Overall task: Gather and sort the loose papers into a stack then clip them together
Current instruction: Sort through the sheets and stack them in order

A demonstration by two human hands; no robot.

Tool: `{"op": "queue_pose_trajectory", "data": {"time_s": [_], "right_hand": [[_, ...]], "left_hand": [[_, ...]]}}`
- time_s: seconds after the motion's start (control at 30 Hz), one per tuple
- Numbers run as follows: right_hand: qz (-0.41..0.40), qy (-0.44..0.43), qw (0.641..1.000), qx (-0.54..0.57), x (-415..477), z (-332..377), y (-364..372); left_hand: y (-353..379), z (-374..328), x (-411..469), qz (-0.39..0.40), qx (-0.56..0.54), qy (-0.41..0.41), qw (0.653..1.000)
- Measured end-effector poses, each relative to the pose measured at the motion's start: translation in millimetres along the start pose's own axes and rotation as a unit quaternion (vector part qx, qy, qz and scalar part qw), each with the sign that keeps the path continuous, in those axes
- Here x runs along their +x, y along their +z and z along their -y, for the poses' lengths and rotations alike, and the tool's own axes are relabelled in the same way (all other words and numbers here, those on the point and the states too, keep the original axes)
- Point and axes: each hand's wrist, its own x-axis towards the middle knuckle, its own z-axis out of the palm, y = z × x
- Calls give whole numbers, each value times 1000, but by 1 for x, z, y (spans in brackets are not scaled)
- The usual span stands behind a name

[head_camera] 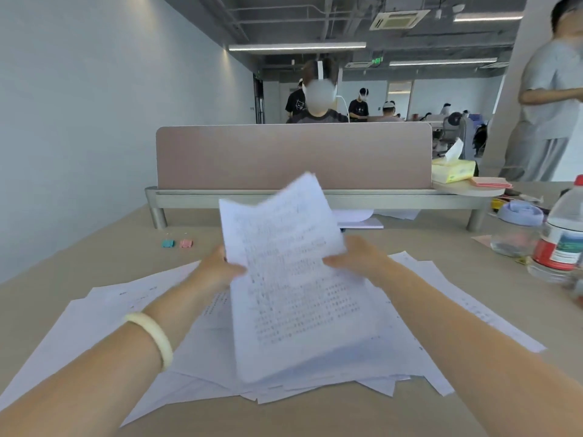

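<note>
Hands at frame centre, both gripping one bundle of printed sheets [284,263]. Left hand [217,269] pinches the bundle's left edge, thumb on the printed face, fingers hidden behind. Right hand [356,257] clamps the right edge the same way. Bundle raised off the surface and tilted, its top toward the upper centre of the frame; top corners splay apart and bend, so sheets are not squared. Paper is thin, white, covered in dense rows of small print, blurred and unreadable.

Loose papers [104,313] lie fanned and overlapping across the lower half of the frame, flat on the surface [94,257], edges misaligned, some corners sticking out at lower centre and lower right. Surface is smooth, matte beige laminate.

Pale, glossy, round bangle [151,335] on the left wrist, lower left.

Two small binder clips at left of centre, side by side and apart from the papers: teal clip [168,243], pink clip [186,243].

Padded, dusty-pink divider panel [293,156] with rounded corners stands on a grey metal rail at upper centre. Clear plastic water bottle [561,234] with red label at right edge; yellow tissue pack [452,170] at upper right.
</note>
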Motion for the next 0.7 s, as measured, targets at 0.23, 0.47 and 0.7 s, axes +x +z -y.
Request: {"op": "queue_pose_trajectory", "data": {"time_s": [0.23,0.47,0.7], "right_hand": [[33,159,941,-295,-4,-34,34],[68,147,974,-156,7,-36,30],[-24,159,985,-60,-16,-59,-34]], "left_hand": [[37,36,10,27,-77,-148,986],[33,41,13,-2,-112,-173,979],[40,41,6,74,193,-73,976]]}}
